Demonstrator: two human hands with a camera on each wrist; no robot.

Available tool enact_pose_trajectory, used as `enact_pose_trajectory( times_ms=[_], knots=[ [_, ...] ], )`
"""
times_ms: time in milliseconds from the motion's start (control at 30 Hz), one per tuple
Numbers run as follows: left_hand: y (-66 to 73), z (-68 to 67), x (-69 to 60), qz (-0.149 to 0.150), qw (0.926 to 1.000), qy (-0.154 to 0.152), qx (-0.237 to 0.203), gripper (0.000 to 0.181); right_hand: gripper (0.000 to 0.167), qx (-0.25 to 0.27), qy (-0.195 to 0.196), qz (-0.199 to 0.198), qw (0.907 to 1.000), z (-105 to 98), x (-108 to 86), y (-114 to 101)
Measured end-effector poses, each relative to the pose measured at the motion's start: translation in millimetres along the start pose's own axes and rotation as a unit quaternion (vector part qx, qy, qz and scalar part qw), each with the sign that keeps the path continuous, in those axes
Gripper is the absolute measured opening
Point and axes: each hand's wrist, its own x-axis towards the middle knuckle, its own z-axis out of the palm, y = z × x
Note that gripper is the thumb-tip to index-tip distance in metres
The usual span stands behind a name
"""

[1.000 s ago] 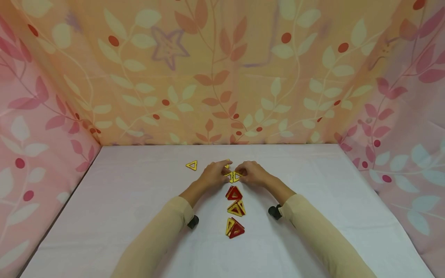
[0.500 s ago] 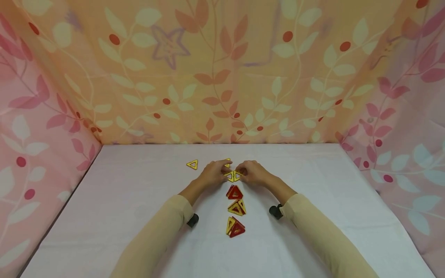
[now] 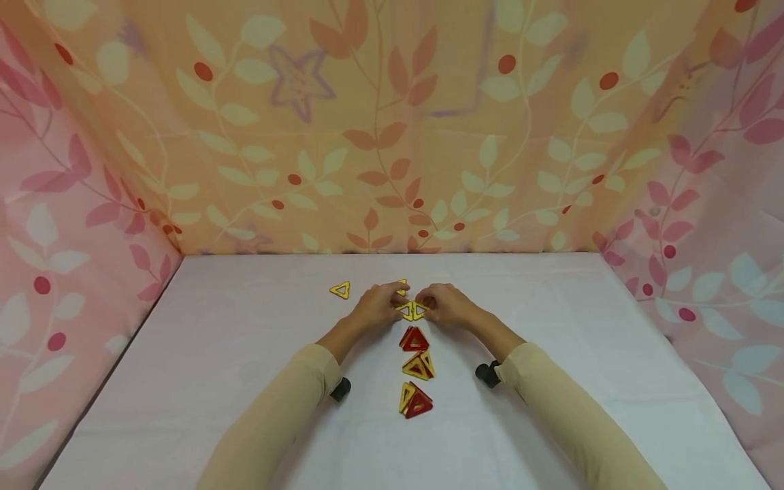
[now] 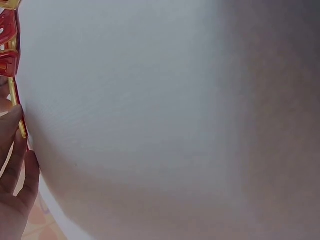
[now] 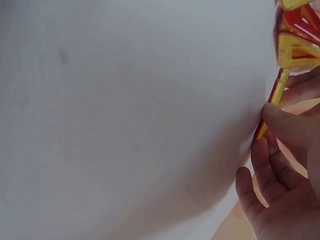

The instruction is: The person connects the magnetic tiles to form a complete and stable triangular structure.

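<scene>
Near the far middle of the table, two yellow triangular magnetic tiles are held side by side, one per hand. My left hand (image 3: 375, 304) pinches the left tile (image 3: 405, 312) between thumb and fingers. From the other side, my right hand (image 3: 450, 304) pinches the right tile (image 3: 419, 311). The wrist views show red backing the yellow on the left hand's tile (image 4: 13, 92) and the right hand's tile (image 5: 281, 82), so each seems to be a layered pair. Their inner edges meet or nearly meet. Fingers partly cover both.
Below the hands, three clusters of red and yellow triangles run toward me: a mostly red one (image 3: 414, 339), a mostly yellow one (image 3: 418, 367) and a mixed one (image 3: 416, 400). A loose yellow triangle (image 3: 340, 290) lies far left; another (image 3: 402, 286) is partly behind the left hand.
</scene>
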Motion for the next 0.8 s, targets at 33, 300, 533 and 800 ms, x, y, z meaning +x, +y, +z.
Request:
enact_pose_trajectory(
  times_ms=[33, 300, 533, 800],
  knots=[
    [-0.5, 0.2, 0.1, -0.001, 1.0000, 0.001, 0.000, 0.056, 0.029, 0.001, 0.002, -0.005, 1.0000, 0.2, -0.1, -0.4],
    [-2.2, -0.3, 0.7, 0.002, 1.0000, 0.002, 0.001, 0.057, 0.030, 0.008, 0.006, 0.005, 0.9999, 1.6, -1.6, -5.3],
    [-1.8, -0.7, 1.8, -0.001, 1.0000, 0.001, -0.002, 0.057, 0.034, 0.030, 0.022, -0.017, 0.9992, -1.8, -2.4, -5.0],
    [-1.5, 0.1, 2.7, -0.001, 1.0000, -0.003, 0.000, 0.057, 0.028, 0.052, 0.028, -0.019, 0.9981, -4.8, -3.1, -5.9]
  ],
)
